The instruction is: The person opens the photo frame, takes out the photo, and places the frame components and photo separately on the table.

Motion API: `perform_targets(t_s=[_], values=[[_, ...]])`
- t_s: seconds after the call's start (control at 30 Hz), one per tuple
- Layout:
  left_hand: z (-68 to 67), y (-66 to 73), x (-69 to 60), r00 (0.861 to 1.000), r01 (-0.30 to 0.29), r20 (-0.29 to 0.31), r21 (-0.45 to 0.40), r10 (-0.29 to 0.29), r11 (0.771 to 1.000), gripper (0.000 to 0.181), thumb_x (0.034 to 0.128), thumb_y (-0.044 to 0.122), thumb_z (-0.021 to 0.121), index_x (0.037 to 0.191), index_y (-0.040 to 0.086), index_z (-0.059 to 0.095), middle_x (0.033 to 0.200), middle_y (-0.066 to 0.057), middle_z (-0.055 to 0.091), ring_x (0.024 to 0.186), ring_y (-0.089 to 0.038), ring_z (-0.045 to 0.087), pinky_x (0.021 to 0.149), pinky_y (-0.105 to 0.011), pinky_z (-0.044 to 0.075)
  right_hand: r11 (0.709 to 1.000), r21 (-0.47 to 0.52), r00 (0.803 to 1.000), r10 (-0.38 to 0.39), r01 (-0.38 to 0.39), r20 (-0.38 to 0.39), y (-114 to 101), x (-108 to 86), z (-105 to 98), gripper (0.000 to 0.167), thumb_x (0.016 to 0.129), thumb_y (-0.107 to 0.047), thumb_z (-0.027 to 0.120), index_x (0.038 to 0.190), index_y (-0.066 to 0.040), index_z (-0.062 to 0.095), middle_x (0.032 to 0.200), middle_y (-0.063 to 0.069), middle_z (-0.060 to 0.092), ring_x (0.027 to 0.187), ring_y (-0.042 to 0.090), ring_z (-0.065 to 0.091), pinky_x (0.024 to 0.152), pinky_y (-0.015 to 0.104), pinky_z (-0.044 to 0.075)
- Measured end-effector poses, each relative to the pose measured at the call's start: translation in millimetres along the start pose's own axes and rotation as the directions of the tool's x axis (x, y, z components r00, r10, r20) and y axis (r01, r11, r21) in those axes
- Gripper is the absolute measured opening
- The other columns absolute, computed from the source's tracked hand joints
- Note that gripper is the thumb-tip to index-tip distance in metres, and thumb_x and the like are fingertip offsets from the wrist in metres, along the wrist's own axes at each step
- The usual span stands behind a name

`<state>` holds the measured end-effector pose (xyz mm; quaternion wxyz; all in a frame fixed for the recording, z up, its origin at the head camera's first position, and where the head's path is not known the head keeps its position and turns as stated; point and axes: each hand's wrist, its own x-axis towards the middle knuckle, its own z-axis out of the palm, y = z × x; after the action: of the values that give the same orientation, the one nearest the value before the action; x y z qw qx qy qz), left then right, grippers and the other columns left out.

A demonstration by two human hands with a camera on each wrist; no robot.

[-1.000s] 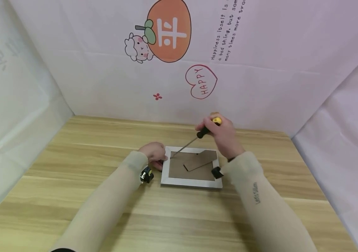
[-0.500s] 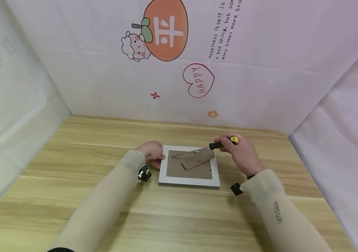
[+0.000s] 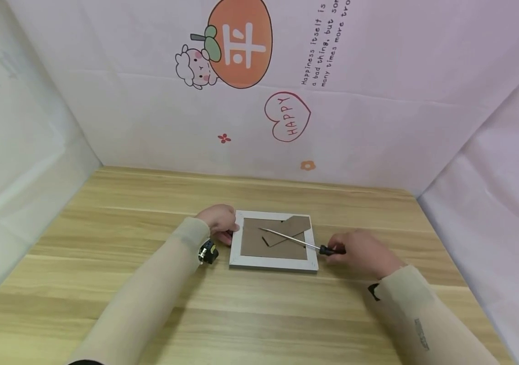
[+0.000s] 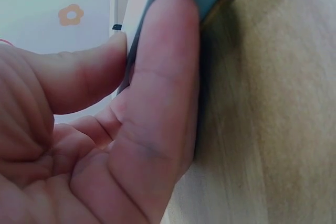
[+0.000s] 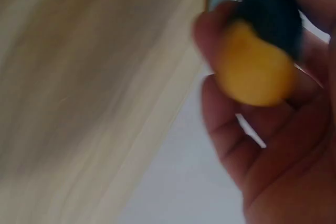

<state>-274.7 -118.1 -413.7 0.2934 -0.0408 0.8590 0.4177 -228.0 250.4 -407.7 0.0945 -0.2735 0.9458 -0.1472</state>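
A white picture frame [image 3: 270, 262] lies back side up on the wooden table, its brown backing board [image 3: 255, 246] and slanted stand flap [image 3: 297, 226] showing. My left hand [image 3: 217, 219] grips the frame's left edge; in the left wrist view the thumb is on the face and a finger lies along the side. With my right hand [image 3: 363, 252] I hold a screwdriver [image 3: 287, 236] low beside the frame's right edge. Its shaft crosses over the backing, tip pointing left; whether the tip touches is unclear. The right wrist view shows its black and yellow handle [image 5: 257, 72] between the fingers.
Bare wood of the table [image 3: 223, 314] surrounds the frame. Behind it rises a white printed cloth [image 3: 173, 126], and more cloth hangs at both sides. Small black cameras [image 3: 208, 252] sit at the wrists.
My right hand has come down and to the right, tilting the screwdriver from steep to nearly flat; its tip left the backing's upper left corner and shifted rightward. The left hand stays on the frame.
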Motion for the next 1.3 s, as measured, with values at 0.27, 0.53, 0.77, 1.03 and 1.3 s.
perform_targets(t_s=[0.27, 0.53, 0.77, 1.03, 1.3], values=[[-1.1, -2.1, 1.5, 1.000, 0.005, 0.005, -0.035, -0.004, 0.999, 0.008, 0.0989, 0.001, 0.057, 0.105, -0.002, 0.052, 0.092, -0.020, 0.057, 0.061, -0.023, 0.063, 0.062, -0.031, 0.060, 0.990, -0.132, 0.998, 0.055, -0.056, -0.010, 6.9, -31.7, 4.8, 0.028, 0.086, -0.022, 0.079, 0.072, -0.023, 0.054, 0.065, -0.010, 0.046, 0.059, 0.011, 0.042, 0.054, 0.031, 0.037], [0.7, -1.5, 3.8, 1.000, 0.010, -0.001, -0.047, -0.011, 0.999, 0.009, 0.0987, 0.001, 0.058, 0.105, -0.002, 0.052, 0.093, -0.020, 0.058, 0.061, -0.023, 0.062, 0.062, -0.031, 0.060, 0.977, -0.159, 0.990, 0.133, -0.139, -0.043, 38.8, -72.2, -0.1, 0.032, 0.085, -0.026, 0.079, 0.071, -0.023, 0.050, 0.065, -0.009, 0.044, 0.059, 0.012, 0.041, 0.052, 0.032, 0.034], [0.4, -3.3, 4.3, 1.000, 0.012, -0.005, -0.050, -0.012, 0.999, 0.008, 0.0989, 0.000, 0.058, 0.104, -0.002, 0.052, 0.093, -0.021, 0.059, 0.060, -0.023, 0.062, 0.062, -0.032, 0.060, 0.967, -0.177, 0.983, 0.183, -0.185, -0.030, 63.2, -99.5, -4.3, 0.036, 0.087, -0.028, 0.077, 0.070, -0.021, 0.046, 0.061, -0.008, 0.039, 0.056, 0.011, 0.037, 0.052, 0.030, 0.030], [0.7, -1.6, 1.6, 1.000, 0.003, -0.011, -0.024, -0.003, 1.000, 0.011, 0.0991, 0.001, 0.057, 0.108, -0.005, 0.053, 0.094, -0.021, 0.059, 0.058, -0.022, 0.063, 0.061, -0.030, 0.059, 0.948, -0.211, 0.971, 0.233, -0.238, -0.047, 41.4, -88.5, -14.2, 0.030, 0.083, -0.038, 0.079, 0.091, -0.012, 0.066, 0.080, 0.001, 0.061, 0.072, 0.023, 0.058, 0.062, 0.044, 0.049], [2.3, 5.7, -2.8, 0.997, -0.064, -0.041, 0.077, 0.067, 0.995, 0.075, 0.0948, -0.006, 0.054, 0.158, 0.019, 0.022, 0.131, -0.026, 0.052, 0.065, -0.027, 0.065, 0.056, -0.034, 0.059, 0.952, -0.269, 0.952, -0.211, 0.149, -0.220, -48.7, -31.9, 9.3, 0.023, 0.082, -0.013, 0.082, 0.102, -0.012, 0.071, 0.092, -0.002, 0.059, 0.077, 0.015, 0.059, 0.064, 0.034, 0.054]])
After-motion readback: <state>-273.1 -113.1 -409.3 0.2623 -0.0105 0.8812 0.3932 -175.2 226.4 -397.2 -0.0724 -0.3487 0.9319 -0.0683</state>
